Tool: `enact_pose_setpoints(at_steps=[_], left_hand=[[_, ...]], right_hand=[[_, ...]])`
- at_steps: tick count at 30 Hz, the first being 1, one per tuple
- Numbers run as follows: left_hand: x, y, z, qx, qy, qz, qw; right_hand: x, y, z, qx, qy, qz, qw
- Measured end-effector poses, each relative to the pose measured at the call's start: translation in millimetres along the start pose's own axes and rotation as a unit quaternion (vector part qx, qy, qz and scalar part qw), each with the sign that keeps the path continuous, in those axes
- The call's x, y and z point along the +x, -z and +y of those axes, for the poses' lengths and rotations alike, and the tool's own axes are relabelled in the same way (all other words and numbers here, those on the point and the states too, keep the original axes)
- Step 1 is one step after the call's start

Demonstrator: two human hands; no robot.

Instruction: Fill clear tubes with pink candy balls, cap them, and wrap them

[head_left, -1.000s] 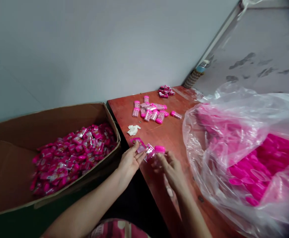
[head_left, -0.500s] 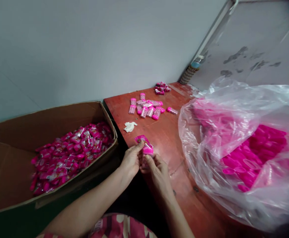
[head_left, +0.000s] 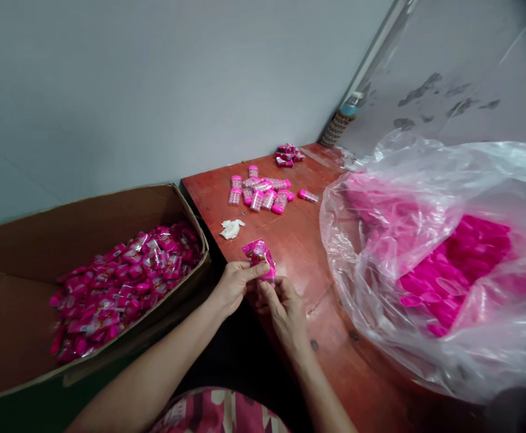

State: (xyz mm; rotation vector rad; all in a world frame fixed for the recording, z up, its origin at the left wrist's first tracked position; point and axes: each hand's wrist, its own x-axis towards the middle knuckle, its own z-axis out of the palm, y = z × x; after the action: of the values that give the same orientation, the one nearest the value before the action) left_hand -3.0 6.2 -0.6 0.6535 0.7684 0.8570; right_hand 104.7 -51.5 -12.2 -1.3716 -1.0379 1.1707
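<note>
Carton (head_left: 10,331) heaped with wrapped pink packs (head_left: 123,282)
Left hand (head_left: 236,287): thumb and fingers pinching printed wrapper (head_left: 257,249), near table's (head_left: 301,258) left edge
Pink piece (head_left: 270,275) against wrapper's lower end, between hands
Right hand (head_left: 285,307): fingers closed on piece, lower part hidden
Bag (head_left: 339,264) of pink parts
Step likely fitting piece into wrapper; next move seems to call for steady wrapper, gentle push

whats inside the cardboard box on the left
Inside the cardboard box lies a heap of shiny pink packets. Whatever is beneath the top layer, including the floor under it, is hidden.
</note>
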Motion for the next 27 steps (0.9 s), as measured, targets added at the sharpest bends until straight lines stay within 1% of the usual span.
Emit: enact_pose_setpoints(at_steps=[4,5,6,10,11,13,15,20,22,27], left_hand=[[-1.1,0.9,4.9,0.052,0.006,-0.032,0.998],[-1.6,0.6,4.9,0.059,0.006,-0.035,0.998],[-2.0,0.2,4.3,0.060,0.004,-0.035,0.998],[-1.5,-0.2,-1.4,0.026,0.004,-0.007,1.000],[-0.8,0.1,-2.5,0.009,-0.001,0.009,1.000],[1.0,1.0,-3.3,-0.028,-0.014,0.042,0.999],[2.2,1.4,-2.9,-0.056,-0.016,0.061,0.996],[-1.7,0.2,-1.8,-0.079,0.021,0.061,0.995],[-4.4,-0.2,-1.5,-0.090,0.028,0.060,0.994],[-9.7,-0.1,-0.9,-0.127,-0.005,0.070,0.989]], right_hand=[[2.4,1.1,-2.1,0.095,-0.039,-0.065,0.993],[3.4,1.0,-2.1,0.116,-0.046,-0.070,0.990],[4.4,0.6,-1.8,0.127,-0.048,-0.064,0.989],[5.4,-1.0,-0.4,0.129,-0.029,0.006,0.991],[4.5,-0.7,-0.6,0.139,-0.031,0.009,0.990],[1.4,1.0,-1.6,0.168,-0.044,-0.004,0.985],[-2.5,3.7,-2.3,0.189,-0.059,-0.014,0.980],[-8.7,5.8,-0.4,0.179,-0.056,0.034,0.982],[-9.6,3.5,0.2,0.171,-0.049,0.032,0.984],[-13.0,-2.1,-1.1,0.155,-0.030,0.025,0.987]])
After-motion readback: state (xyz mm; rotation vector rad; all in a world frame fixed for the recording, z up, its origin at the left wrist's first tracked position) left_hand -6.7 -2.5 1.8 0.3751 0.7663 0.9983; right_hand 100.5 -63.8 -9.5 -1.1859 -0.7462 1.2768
